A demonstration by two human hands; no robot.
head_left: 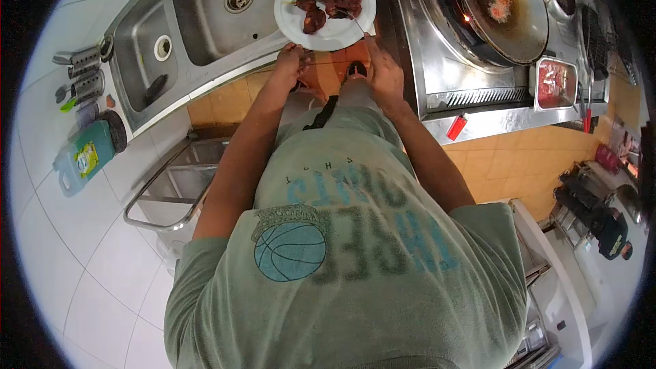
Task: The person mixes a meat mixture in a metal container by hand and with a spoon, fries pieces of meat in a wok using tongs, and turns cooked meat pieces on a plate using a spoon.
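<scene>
A white plate (290, 24) holds several dark brown pieces of cooked meat (314, 19). My left hand (290, 60) is at the plate's near left edge, fingers curled together; what they grip, if anything, is too small to tell. On the plate's near right side, my right hand (385, 68) has its fingers closed at the end of a thin metal utensil (361, 26), which reaches over the rim toward the meat. The utensil's exact kind is unclear.
Right of the plate, a wok (533, 27) on the stove has a reddish piece (500, 3) in oil. Nearby are a metal tray (555, 104) of red raw-looking food and a red handle (456, 127). A double sink (205, 10) and a green liquid bottle (85, 157) are on the left.
</scene>
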